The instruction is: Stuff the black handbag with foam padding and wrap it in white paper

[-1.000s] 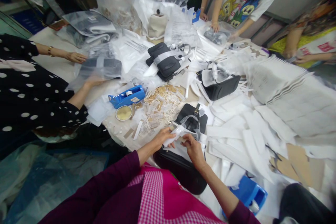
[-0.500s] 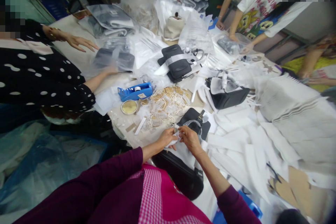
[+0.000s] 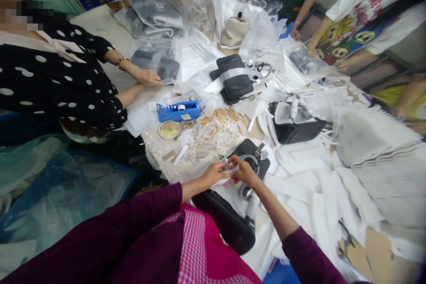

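As before, both hands (image 3: 229,172) (closer) on wrap (image 3: 222,180).

Your sleeves (image 3: 133,226) are dark maroon, your apron (image 3: 206,248) pink-and-white gingham. You hold a white paper strip (image 3: 229,171) over a black bag (image 3: 253,159). The tape dispenser (image 3: 179,111) is bright blue, the string tags (image 3: 216,131) tan with cream cords. Your neighbour's blouse (image 3: 49,80) is black with white dots.

Bench (image 3: 100,22) surface pale, largely covered. Lying on it: blue tape dispenser (image 3: 179,110), round tin lid (image 3: 169,129) just beside it, heap of string tags (image 3: 213,131), black bags (image 3: 237,77), clear plastic sleeves (image 3: 156,13), loose white foam strips (image 3: 299,182), and stacked white foam sheets (image 3: 376,137) at the right.
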The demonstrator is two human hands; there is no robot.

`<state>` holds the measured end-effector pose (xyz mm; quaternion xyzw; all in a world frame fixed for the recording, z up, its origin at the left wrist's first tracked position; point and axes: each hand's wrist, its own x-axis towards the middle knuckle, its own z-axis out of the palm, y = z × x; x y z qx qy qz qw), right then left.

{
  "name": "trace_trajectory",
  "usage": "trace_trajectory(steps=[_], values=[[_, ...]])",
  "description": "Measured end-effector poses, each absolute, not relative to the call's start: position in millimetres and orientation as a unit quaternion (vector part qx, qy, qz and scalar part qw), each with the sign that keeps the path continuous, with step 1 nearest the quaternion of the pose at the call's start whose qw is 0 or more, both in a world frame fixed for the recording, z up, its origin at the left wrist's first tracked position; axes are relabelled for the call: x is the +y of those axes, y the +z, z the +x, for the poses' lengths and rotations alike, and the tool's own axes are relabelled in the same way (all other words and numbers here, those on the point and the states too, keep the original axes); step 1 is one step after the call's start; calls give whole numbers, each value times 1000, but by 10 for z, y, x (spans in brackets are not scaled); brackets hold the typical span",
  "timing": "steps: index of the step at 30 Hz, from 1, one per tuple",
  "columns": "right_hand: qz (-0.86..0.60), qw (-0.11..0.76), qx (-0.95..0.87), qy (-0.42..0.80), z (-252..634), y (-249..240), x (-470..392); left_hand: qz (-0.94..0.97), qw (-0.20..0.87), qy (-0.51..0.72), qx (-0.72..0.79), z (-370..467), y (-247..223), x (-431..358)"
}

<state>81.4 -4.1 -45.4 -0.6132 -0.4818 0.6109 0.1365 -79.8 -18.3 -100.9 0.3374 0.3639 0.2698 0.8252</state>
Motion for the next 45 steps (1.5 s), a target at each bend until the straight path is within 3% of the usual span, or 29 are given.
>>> trace_trajectory(steps=[9, 18, 23, 28, 40, 45], values=[[-610, 79, -443, 652, 753, -381, 120, 315, 819, 292, 381, -795, -950, -194], [-674, -22, -569, 471, 663, -398, 228, 354, 773, 284, 443, -748, -1046, -156], [-678, 19, -538, 501, 687, -432, 194, 312, 789, 280, 450, -704, -1093, -153], [-656, 105, -655, 361, 675, -473, 38, 298, 772, 261, 497, -715, -985, -109], [-484, 127, -829, 250, 906, -616, -285, 284, 801, 252, 462, -828, -863, -49], [-476, 115, -844, 220, 964, -679, -317, 291, 818, 225, 442, -896, -876, -6]])
